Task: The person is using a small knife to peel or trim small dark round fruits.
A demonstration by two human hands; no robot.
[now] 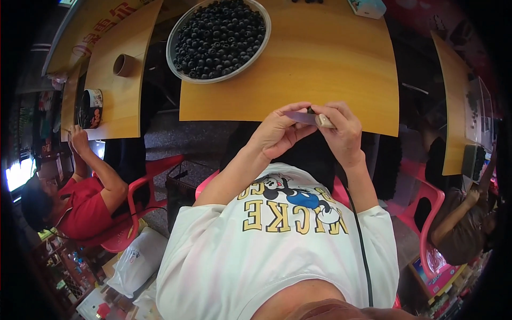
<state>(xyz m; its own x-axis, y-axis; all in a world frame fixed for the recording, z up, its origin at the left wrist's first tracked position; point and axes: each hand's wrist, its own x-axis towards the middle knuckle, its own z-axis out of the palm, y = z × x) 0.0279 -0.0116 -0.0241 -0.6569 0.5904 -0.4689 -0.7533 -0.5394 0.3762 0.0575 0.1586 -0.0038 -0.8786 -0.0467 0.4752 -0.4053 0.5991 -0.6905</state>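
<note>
Fingers [290,118] of left hand [277,133] pinch thin purple blade [300,118]; right hand [341,133] pinches small dark round bead [310,110] and pale handle [324,121], above yellow wooden counter [320,58] edge. Best kept steady, close together, pressing slowly. Big grey bowl of dark beads [218,37] sits well apart.

In the middle of the frame your hands pinch a thin, flat strip [300,118], pale purple-grey, lying nearly level and tilted slightly down to the right. A small dark bead [310,110] sits on its upper edge, and a short cream handle [325,121] sticks out at its right end.
</note>
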